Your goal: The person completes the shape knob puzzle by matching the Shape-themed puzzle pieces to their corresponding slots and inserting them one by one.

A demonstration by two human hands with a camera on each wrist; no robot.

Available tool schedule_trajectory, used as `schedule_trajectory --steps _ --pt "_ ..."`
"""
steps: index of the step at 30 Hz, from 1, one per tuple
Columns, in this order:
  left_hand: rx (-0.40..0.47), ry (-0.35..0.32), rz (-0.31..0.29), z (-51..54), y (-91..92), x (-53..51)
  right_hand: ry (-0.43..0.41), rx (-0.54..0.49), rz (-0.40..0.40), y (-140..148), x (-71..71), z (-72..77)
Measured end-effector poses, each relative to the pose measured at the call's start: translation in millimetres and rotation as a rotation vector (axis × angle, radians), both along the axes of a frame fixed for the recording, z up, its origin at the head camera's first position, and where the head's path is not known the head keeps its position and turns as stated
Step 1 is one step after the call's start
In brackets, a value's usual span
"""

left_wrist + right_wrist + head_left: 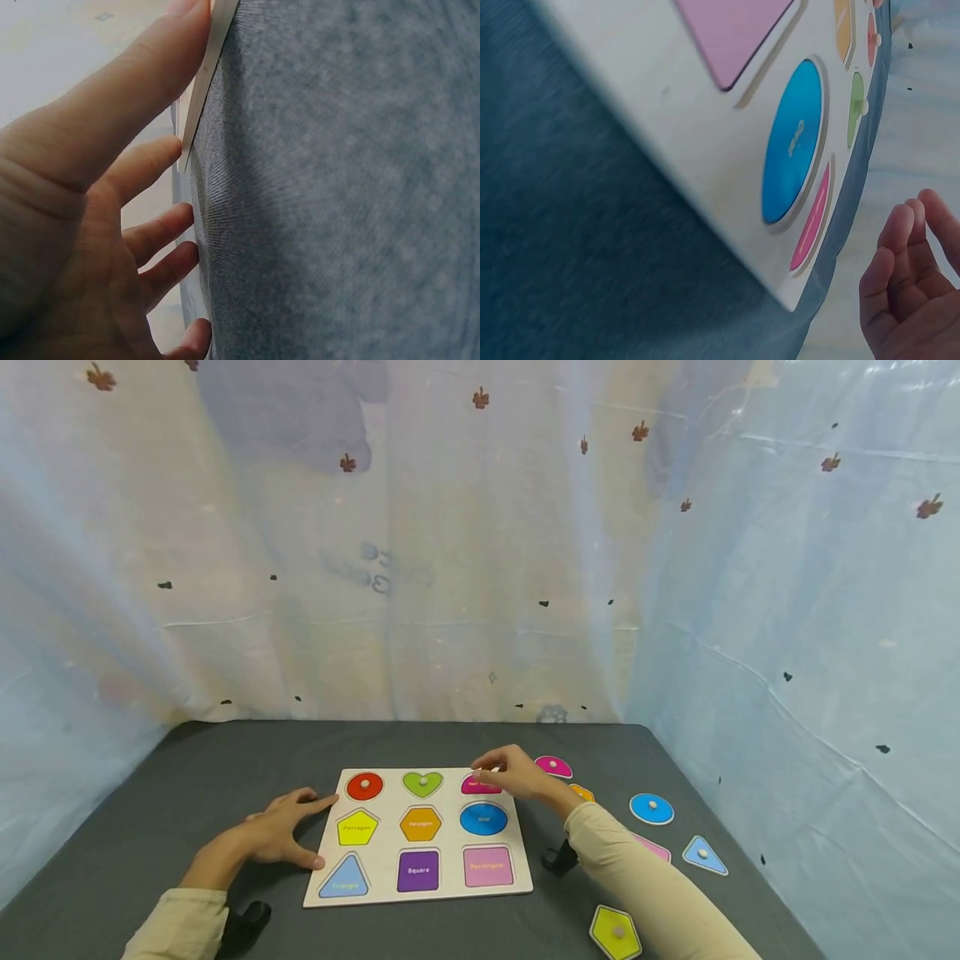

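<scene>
Puzzle board (450, 862) sits on the worktop (420, 747), left hand (279, 832) at its left edge, right hand (517, 773) over the back-right corner. Circle (364, 787) sits back-left in it, heart (422, 786) just right of that. Off to the right: loose half circle (553, 767) at the back, oval (652, 810) then triangle (705, 856) further right, pentagon (615, 932) up front.

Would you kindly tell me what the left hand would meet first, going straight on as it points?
The left hand would most likely meet the puzzle board at once; its thumb appears to touch the edge.
</scene>
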State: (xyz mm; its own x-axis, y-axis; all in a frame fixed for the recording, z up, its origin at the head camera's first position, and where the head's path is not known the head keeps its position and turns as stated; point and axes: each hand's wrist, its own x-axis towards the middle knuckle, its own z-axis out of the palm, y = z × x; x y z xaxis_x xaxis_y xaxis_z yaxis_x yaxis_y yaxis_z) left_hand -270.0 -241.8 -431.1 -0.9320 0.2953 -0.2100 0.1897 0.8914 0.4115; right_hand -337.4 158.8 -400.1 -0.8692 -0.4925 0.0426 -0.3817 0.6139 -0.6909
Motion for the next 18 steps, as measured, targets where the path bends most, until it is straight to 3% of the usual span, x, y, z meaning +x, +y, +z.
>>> schedule_trajectory --steps 14,18 --pt "-0.004 0.004 -0.003 -1.0 -0.9 0.3 -0.061 -0.054 -0.035 33.9 2.7 2.4" --pt "-0.002 0.001 -0.006 -0.8 -0.9 0.2 -0.034 -0.036 -0.022 42.9 0.6 4.4"
